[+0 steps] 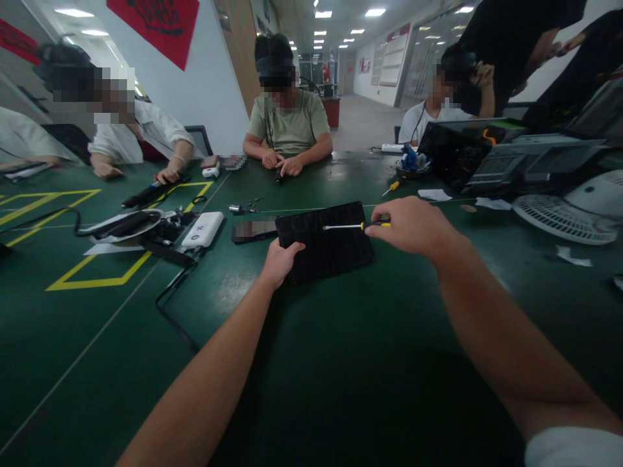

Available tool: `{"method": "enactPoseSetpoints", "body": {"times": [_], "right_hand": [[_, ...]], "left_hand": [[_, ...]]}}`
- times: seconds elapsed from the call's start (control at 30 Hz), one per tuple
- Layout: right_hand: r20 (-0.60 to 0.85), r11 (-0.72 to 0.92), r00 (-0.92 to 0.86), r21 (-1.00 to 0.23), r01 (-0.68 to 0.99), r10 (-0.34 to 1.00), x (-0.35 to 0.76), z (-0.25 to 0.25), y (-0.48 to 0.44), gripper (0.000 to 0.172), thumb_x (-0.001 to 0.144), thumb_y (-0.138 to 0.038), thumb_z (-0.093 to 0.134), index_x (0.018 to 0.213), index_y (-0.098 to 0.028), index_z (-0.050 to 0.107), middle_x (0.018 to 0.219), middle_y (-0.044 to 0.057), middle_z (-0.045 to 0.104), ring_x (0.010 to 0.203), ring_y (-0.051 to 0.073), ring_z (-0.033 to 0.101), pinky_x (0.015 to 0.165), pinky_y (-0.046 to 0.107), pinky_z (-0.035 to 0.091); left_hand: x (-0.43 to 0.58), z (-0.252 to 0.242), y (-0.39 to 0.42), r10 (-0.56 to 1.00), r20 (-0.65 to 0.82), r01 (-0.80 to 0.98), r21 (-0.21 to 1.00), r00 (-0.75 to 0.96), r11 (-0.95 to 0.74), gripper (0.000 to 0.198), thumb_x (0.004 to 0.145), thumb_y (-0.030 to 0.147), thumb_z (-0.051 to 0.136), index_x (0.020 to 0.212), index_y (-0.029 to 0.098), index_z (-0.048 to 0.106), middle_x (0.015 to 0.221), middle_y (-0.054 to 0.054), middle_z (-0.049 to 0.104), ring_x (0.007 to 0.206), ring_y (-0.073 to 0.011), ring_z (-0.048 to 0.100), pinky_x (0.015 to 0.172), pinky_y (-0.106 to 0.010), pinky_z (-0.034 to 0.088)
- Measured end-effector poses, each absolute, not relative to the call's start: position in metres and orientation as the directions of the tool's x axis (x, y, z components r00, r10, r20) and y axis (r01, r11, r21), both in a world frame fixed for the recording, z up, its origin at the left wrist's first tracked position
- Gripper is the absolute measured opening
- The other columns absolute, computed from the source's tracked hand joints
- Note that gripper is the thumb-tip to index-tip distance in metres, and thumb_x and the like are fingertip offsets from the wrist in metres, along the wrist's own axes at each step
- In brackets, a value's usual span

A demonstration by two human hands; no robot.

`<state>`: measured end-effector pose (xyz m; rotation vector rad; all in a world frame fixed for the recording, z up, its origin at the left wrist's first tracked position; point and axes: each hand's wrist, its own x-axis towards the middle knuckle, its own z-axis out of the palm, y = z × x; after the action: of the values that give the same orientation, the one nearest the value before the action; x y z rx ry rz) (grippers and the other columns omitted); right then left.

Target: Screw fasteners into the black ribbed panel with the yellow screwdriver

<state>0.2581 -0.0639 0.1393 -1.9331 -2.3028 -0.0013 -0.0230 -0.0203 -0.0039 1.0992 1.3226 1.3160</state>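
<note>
A flat black rectangular panel (331, 253) is held slightly tilted over the green table. My left hand (281, 263) grips its left edge, thumb on top. From the right, my right hand (413, 224) is closed round the yellow and black handle of a screwdriver (343, 227). The metal shaft points left across the panel, its tip over the upper middle of it; whether the tip touches the panel I cannot tell. Just behind the panel's left side lies a dark phone-like slab (253, 230), partly hidden.
On the left are a white power bank (203, 230) and a round fan-like part (124, 224) with cables. Small metal bits (243, 209) lie beyond the panel. Another screwdriver (390, 188), a white fan grille (564, 211) and an opened computer case (525, 155) are to the right. Several people sit opposite.
</note>
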Motion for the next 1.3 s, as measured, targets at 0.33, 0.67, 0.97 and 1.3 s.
{"method": "enactPoseSetpoints", "body": {"times": [0.33, 0.67, 0.97, 1.3], "right_hand": [[0.125, 0.169, -0.158, -0.081, 0.982, 0.979, 0.2582, 0.1397, -0.065, 0.039, 0.094, -0.056, 0.063, 0.109, -0.028, 0.085, 0.112, 0.013, 0.08, 0.103, 0.037, 0.071, 0.08, 0.046, 0.051], [0.122, 0.176, -0.165, -0.085, 0.981, 0.979, 0.2579, 0.1402, -0.0653, 0.038, 0.094, -0.055, 0.062, 0.109, -0.028, 0.084, 0.111, 0.013, 0.08, 0.104, 0.037, 0.07, 0.078, 0.047, 0.05], [0.104, 0.161, -0.153, -0.075, 0.984, 0.983, 0.255, 0.1406, -0.0665, 0.039, 0.095, -0.054, 0.06, 0.111, -0.027, 0.084, 0.112, 0.014, 0.08, 0.105, 0.038, 0.071, 0.08, 0.047, 0.051], [0.022, 0.119, -0.119, -0.03, 0.992, 0.993, 0.2538, 0.142, -0.0668, 0.05, 0.1, -0.059, 0.048, 0.114, -0.026, 0.084, 0.111, 0.016, 0.08, 0.107, 0.039, 0.071, 0.081, 0.049, 0.052]], "left_hand": [[-0.0232, -0.0054, -0.0199, 0.986, -0.018, -0.006, 1.0, -0.163, 0.017, 0.037, 0.058, 0.033, 0.084, 0.09, 0.019, 0.074, 0.09, -0.006, 0.078, 0.087, -0.0275, 0.074, 0.086, -0.042, 0.06], [-0.0245, -0.0061, -0.0198, 0.988, -0.025, -0.008, 1.0, -0.156, 0.024, 0.035, 0.059, 0.033, 0.085, 0.089, 0.018, 0.074, 0.089, -0.007, 0.078, 0.086, -0.0277, 0.075, 0.085, -0.042, 0.061], [-0.0234, -0.004, -0.0208, 0.988, -0.03, -0.023, 0.999, -0.153, 0.027, 0.035, 0.058, 0.032, 0.085, 0.089, 0.018, 0.074, 0.089, -0.007, 0.078, 0.088, -0.0282, 0.075, 0.087, -0.042, 0.061], [-0.023, -0.0057, -0.0192, 0.984, -0.021, -0.019, 1.0, -0.175, 0.017, 0.035, 0.057, 0.032, 0.085, 0.088, 0.017, 0.075, 0.087, -0.005, 0.078, 0.084, -0.0259, 0.073, 0.085, -0.041, 0.059]]}}
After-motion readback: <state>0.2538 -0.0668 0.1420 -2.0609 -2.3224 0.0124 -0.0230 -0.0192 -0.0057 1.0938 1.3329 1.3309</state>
